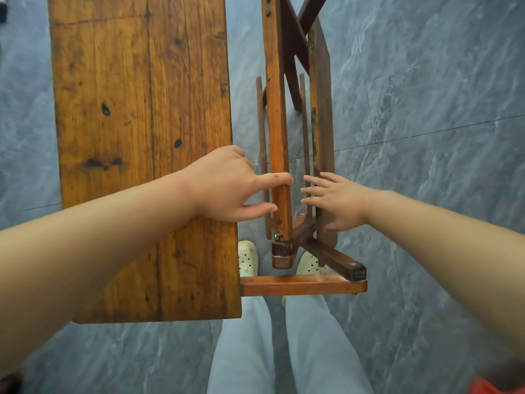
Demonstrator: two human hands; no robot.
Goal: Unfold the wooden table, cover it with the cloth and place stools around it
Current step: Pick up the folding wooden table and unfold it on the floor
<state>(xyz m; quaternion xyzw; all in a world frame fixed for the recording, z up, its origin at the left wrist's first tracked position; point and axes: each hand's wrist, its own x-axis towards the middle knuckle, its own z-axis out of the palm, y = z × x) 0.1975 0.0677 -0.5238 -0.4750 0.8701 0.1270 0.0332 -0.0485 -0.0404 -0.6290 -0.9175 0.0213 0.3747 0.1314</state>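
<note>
Left hand pinches the smooth orange rail of the folding wooden table (half open, on the grey stone floor); right hand is spread beside its dark hanging board.

Orange-brown knotted table leaf, grey-veined floor

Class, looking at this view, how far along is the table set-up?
Done: the left leaf lies flat. In hand: the left hand holds the centre rail while the open right hand reaches the hanging right leaf. Left: raising that leaf, then cloth and stools.
</note>
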